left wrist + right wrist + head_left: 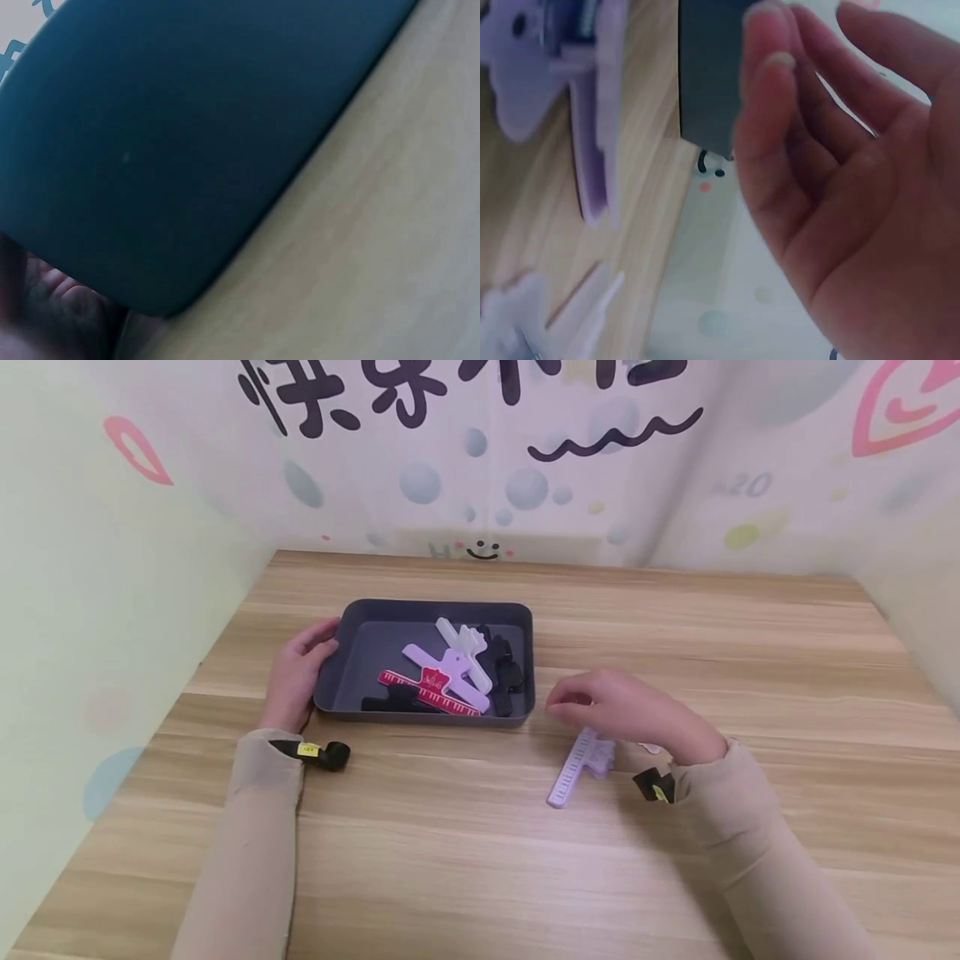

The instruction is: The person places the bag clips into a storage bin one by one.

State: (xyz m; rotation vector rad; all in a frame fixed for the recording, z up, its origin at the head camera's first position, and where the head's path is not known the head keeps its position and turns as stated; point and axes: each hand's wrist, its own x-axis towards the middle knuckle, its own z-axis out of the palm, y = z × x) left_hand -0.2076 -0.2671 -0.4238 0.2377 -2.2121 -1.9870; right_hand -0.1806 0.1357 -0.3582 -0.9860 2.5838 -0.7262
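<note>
My left hand (294,675) rests against the left wall of a dark grey rectangular tray (427,612); in the left wrist view the tray's wall (187,135) hides most of it. Inside the tray lie a white clip (471,646), a lilac clip (433,662), a red clip (435,681) with a piano-key pattern and several black clips (509,678). Just right of the tray hovers my right hand (626,706), fingers loosely bent, nothing between them. Below it on the table lies a lilac piano-key clip (573,768), and a pale clip (525,322) lies beside that, mostly hidden in the head view.
The wood-grain table (450,860) ends at a printed white backdrop (480,502) at the back. Pale side walls (90,610) flank it on left and right.
</note>
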